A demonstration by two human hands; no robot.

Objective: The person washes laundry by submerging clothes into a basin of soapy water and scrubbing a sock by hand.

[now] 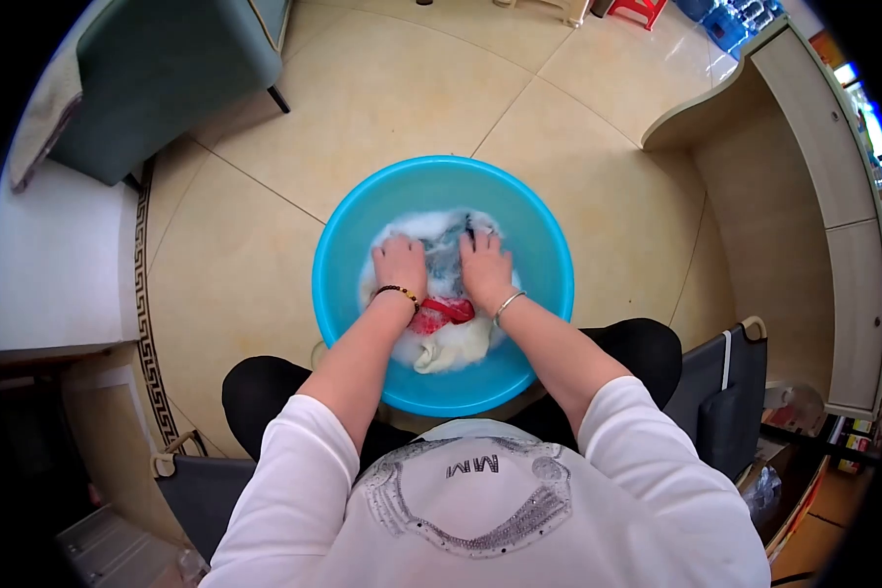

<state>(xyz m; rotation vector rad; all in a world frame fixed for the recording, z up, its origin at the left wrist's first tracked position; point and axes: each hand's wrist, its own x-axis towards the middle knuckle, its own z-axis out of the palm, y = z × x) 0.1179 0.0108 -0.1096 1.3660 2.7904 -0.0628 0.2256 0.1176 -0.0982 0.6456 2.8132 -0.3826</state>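
Note:
A blue plastic basin stands on the floor between my knees, with soapy water and wet laundry in it. My left hand, a beaded bracelet at its wrist, is closed on a dark grey-blue wet garment, its fingertips sunk in foam. Opposite it, my right hand grips the same garment with bent fingers; a silver bangle circles that wrist. Nearer to me lie a red cloth and a cream-white cloth, both among suds. Neither hand touches these two.
Beige floor tiles surround the basin. A grey-green chair stands at far left, and a pale wooden cabinet is at right. Dark folding-chair sides flank my body. Wrapped blue bottles and a red stool are at the back.

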